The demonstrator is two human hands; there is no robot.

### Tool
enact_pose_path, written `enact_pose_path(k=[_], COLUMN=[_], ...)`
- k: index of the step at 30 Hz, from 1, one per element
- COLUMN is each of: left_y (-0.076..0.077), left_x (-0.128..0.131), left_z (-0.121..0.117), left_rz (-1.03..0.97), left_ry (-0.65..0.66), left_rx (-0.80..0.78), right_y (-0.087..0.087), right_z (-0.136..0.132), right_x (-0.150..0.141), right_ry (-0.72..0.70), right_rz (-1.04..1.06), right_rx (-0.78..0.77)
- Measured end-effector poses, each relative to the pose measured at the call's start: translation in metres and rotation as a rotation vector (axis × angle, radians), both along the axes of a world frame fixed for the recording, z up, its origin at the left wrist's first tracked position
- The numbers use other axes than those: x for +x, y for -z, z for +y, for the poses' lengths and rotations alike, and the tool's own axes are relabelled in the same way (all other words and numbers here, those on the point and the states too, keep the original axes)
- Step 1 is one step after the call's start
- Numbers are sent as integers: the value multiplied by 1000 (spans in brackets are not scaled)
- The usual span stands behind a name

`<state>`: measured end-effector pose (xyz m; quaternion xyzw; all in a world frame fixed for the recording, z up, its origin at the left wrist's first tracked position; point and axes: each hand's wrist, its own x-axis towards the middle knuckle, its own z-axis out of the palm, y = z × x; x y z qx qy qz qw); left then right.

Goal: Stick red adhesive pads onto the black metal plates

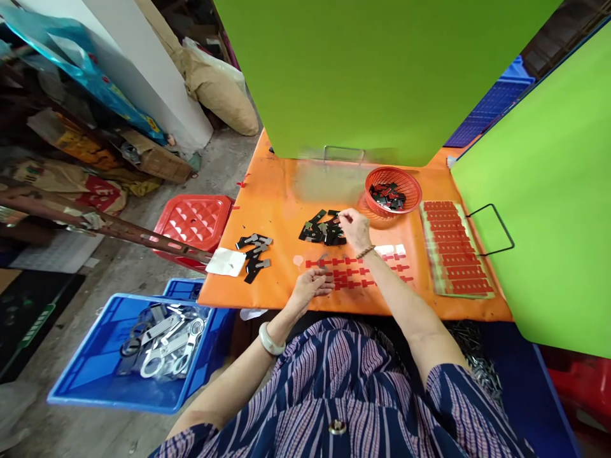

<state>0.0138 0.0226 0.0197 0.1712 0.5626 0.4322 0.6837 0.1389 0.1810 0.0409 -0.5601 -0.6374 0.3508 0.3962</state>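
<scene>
My right hand is closed in a pinch at the right edge of a pile of flat black pieces; whatever its fingertips hold is too small to make out. Lower and to the left, my left hand is open, its fingers stretched rightward beside rows of small red cut-out strips lying on the orange tabletop. The fingers cover the left ends of the lower rows. A second group of black and grey flat pieces lies near the table's left side.
A red mesh basket holds black pieces. Sheets with red strips lie at the right. Green boards stand behind and to the right. A blue crate of metal parts and a red stool are at the left.
</scene>
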Motion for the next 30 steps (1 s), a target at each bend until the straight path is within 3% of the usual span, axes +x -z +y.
enact_pose_path(k=[3,6,10,15,20,24,27,30], left_y=[-4,-10,-19,-23,-18,-15,-16,-16], left_x=[1,3,6,10,5,-7,-15,-15], left_z=[3,7,13,11,2,5,11,16], left_rz=[-9,-37,-82,-36,42,27,17,9], left_ry=[-19,-64,-67,81,143,-43,-155,-183], left_rx=[-23,32,97,76,44,30,69,108], right_y=[1,2,4,4,8,20,27,31], right_z=[-30,-63,-98,-126,-140,-140,-139,-141], right_x=[22,35,38,38,57,74,74,66], right_ry=[14,-23,-1,-35,-96,23,-14,-84], right_rz=[432,616,693,650,330,2,-135,-217], right_rx=[-313,-490,-601,-670,-510,-193,-29,31])
